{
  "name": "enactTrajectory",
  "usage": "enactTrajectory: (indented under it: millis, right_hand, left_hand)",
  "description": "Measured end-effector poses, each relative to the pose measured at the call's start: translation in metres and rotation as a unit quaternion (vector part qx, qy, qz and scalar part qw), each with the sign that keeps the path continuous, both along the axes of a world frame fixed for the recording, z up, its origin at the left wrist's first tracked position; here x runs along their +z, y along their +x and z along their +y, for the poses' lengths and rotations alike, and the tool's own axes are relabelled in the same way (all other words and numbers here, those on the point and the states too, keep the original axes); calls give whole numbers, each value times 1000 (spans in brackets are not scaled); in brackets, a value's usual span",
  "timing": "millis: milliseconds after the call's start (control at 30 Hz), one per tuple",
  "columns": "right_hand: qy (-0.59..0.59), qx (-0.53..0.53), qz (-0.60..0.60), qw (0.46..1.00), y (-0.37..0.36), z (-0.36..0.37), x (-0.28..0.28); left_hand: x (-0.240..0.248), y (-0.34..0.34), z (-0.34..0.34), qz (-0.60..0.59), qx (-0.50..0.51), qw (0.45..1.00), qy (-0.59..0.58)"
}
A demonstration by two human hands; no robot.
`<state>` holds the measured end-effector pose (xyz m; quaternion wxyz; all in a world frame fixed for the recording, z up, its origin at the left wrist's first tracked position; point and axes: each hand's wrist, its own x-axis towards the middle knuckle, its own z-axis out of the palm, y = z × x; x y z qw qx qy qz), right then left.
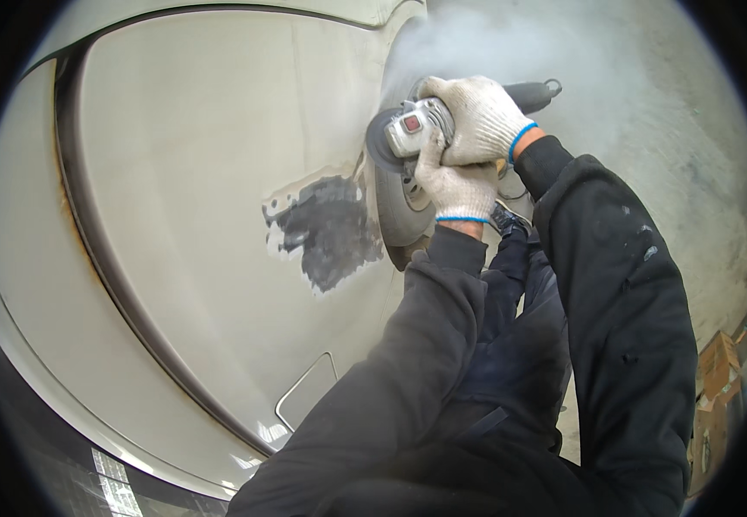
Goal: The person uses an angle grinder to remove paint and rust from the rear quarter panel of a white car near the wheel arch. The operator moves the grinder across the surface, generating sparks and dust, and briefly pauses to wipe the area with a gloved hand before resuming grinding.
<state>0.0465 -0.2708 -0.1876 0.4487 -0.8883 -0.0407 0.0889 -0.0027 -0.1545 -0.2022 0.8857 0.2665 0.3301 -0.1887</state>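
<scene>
Grinder (412, 126) is at the upper centre, head to the left, black rear end (532, 96) pointing right.

From the left, a pale car panel (209, 172) spreads wide, a dark seam (76, 194) curving down it. A ragged grey patch (334, 228) lies near the panel's right edge, just beside the tyre (397, 202). The disc (379, 145) sits in front of the tyre. Next, the left grip (461, 187), gloved, is closed on the grinder's near side, thumb up by the head; the right grip (483, 116), also gloved, is wrapped over the body. Dust (520, 39) hangs above the floor (692, 164), and boxes (718, 366) lie at far right.

A tilt or kick could make the disc gouge the panel or nick the tyre, both being so close. If the left grip slipped forward, its knit glove might snag on the disc. Thickening dust could spoil the view of the cutting edge.

I cannot tell whether the disc touches the panel's edge or is spinning. The left grip's fingertips are out of sight, the right grip covers most of the body, and the boxes are partly cut off by the dark rim.
</scene>
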Motion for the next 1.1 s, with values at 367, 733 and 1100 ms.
enactTrajectory:
  millis: [367,733,1100]
  right_hand:
    - [14,-183,194,964,-58,7,15]
    - [40,-261,228,937,-161,-8,29]
    - [49,-170,247,953,-172,-13,11]
  left_hand:
    - [34,-17,9,80,-176,978,80]
    - [22,-140,5,97,-172,977,-79]
    - [-17,-213,-10,99,-91,990,-48]
